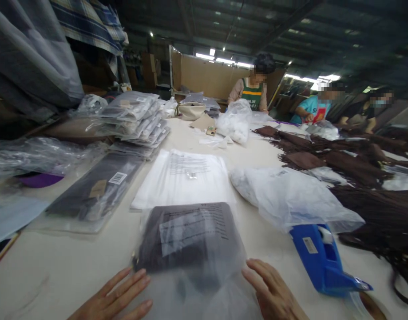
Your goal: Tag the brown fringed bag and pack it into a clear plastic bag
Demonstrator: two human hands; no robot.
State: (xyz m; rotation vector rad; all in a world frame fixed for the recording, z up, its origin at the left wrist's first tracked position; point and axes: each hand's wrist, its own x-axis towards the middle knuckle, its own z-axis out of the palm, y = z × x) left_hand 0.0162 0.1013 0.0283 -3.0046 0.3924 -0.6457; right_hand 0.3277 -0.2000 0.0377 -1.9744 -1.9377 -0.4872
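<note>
Lying between both flat, spread hands, the bagged dark garment [190,242] touches left fingers [133,284] and right fingers [257,271].

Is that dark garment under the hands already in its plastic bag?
Yes, in. The dark garment shows through the clear plastic bag, whose printed film covers it; both hands lie flat on the bag.

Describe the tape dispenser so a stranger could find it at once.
Start at the white table and go to the person's right hand, which rests flat on a clear bag holding dark cloth. Just right of that hand lies the tape dispenser. It is the only bright blue, hard plastic thing among soft bags and brown fringed cloth.
</note>
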